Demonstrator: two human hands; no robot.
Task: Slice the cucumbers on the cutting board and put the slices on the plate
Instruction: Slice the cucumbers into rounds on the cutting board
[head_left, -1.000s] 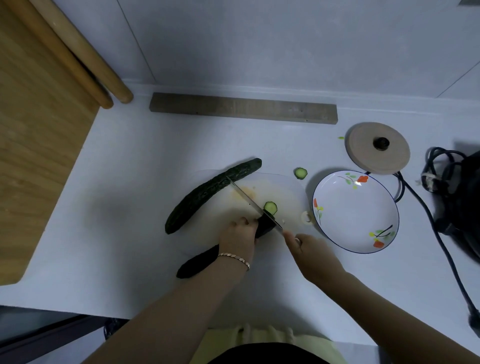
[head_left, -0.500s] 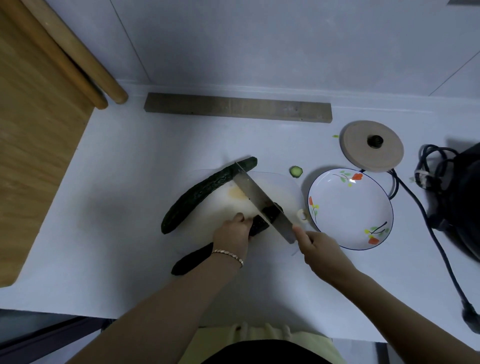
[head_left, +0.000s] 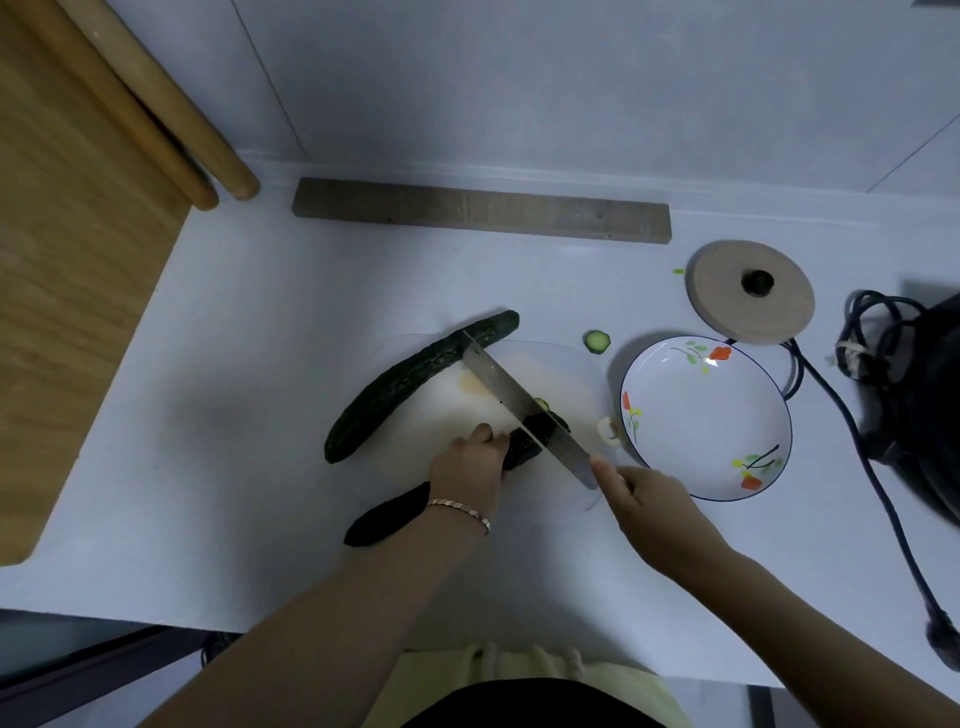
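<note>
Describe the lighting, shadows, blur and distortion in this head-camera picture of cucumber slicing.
Head view: dim, bluish light; soft shadow on the counter left of the whole cucumber; dull sheen on the knife blade, no harsh glare; wide-angle lens splays the wall lines; dark appliance at the right edge is smeared.

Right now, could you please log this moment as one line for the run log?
phase: slicing | left hand: holds near cucumber on cutting board | right hand: grips knife, blade across that cucumber | plate: no slices

A whole cucumber and a partly cut cucumber lie diagonally on the pale cutting board, frame centre. The flowered plate sits right.
</note>
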